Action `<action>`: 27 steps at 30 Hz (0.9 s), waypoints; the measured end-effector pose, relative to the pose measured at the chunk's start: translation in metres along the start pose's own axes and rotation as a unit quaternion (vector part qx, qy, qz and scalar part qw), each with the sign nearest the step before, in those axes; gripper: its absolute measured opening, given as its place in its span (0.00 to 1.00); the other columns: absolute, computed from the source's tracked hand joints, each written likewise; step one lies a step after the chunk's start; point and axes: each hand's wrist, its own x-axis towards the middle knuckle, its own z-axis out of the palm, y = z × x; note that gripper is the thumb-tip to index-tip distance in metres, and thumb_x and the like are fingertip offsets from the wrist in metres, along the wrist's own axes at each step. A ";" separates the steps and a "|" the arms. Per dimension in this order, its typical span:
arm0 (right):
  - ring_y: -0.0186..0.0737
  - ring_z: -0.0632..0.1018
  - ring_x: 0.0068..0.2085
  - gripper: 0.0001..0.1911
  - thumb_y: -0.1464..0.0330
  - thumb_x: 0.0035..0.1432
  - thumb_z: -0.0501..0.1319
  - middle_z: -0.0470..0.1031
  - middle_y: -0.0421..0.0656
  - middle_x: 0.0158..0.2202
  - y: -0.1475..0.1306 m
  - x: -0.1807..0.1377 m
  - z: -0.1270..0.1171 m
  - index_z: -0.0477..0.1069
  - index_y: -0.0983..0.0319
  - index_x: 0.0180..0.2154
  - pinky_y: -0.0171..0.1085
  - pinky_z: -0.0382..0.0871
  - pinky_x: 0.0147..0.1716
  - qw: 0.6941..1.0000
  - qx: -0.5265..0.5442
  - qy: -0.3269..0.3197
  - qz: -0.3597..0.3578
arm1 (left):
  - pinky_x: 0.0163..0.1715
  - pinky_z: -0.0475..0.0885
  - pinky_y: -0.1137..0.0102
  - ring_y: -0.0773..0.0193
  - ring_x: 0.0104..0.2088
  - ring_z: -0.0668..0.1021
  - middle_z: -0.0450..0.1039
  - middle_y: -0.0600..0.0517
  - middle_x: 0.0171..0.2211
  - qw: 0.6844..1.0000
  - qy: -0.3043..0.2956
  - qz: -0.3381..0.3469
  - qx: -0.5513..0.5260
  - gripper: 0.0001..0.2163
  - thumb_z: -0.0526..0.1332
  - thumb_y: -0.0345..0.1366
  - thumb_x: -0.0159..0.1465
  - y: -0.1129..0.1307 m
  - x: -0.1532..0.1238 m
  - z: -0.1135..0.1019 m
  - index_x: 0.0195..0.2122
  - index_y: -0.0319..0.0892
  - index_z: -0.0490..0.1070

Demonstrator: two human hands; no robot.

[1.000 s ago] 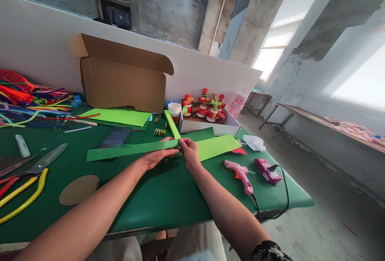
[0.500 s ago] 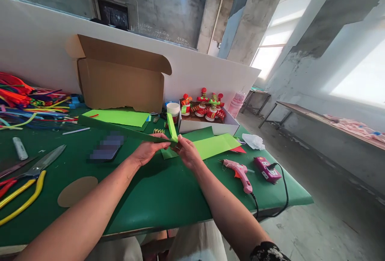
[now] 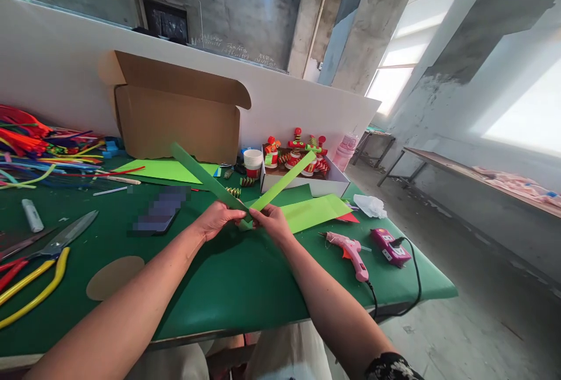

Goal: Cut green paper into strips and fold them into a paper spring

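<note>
My left hand (image 3: 218, 220) pinches the lower end of a dark green paper strip (image 3: 204, 176), which slants up to the left. At the strips' joined ends my right hand (image 3: 272, 222) is closed on a light green paper strip (image 3: 284, 180) that rises to the right. Both strips meet between my fingertips in a V; how they join there is covered by the fingers. Beneath and beyond my right hand lies a wider light green paper sheet (image 3: 318, 210) on the table.
A pink glue gun (image 3: 348, 251) lies right, its cord near a purple power block (image 3: 390, 247). Left are yellow-handled scissors (image 3: 59, 263), a cardboard disc (image 3: 114, 277) and a phone (image 3: 160, 210). Behind stand paper cups (image 3: 253, 163), a box of red figures (image 3: 302, 184) and an open carton (image 3: 175, 125).
The dark green strip has swung from nearly level to a steeper slant. The light green strip has tipped from near upright toward the right. Both hands stay close together.
</note>
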 end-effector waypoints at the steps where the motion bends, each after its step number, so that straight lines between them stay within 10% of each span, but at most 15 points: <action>1: 0.32 0.68 0.21 0.20 0.52 0.41 0.71 0.70 0.37 0.17 0.002 0.001 0.000 0.72 0.62 0.22 0.34 0.64 0.24 1.000 -0.001 0.007 -0.004 | 0.25 0.65 0.69 0.67 0.23 0.69 0.71 0.54 0.21 1.000 0.007 -0.002 -0.001 0.11 0.72 0.40 0.41 -0.001 0.001 0.000 0.23 0.40 0.74; 11: 0.33 0.71 0.22 0.18 0.55 0.44 0.71 0.72 0.38 0.19 0.011 0.004 0.001 0.72 0.62 0.24 0.34 0.65 0.25 0.999 -0.029 0.034 -0.022 | 0.24 0.64 0.69 0.67 0.22 0.69 0.70 0.56 0.19 0.997 0.079 0.019 -0.006 0.16 0.75 0.44 0.40 -0.010 0.007 0.005 0.18 0.41 0.71; 27: 0.32 0.72 0.21 0.21 0.54 0.40 0.73 0.73 0.39 0.19 0.014 0.007 -0.003 0.70 0.62 0.21 0.35 0.70 0.26 0.998 0.040 0.036 0.029 | 0.19 0.59 0.73 0.71 0.19 0.64 0.69 0.56 0.17 0.999 0.021 0.016 0.029 0.18 0.73 0.50 0.41 -0.015 0.009 0.009 0.21 0.40 0.74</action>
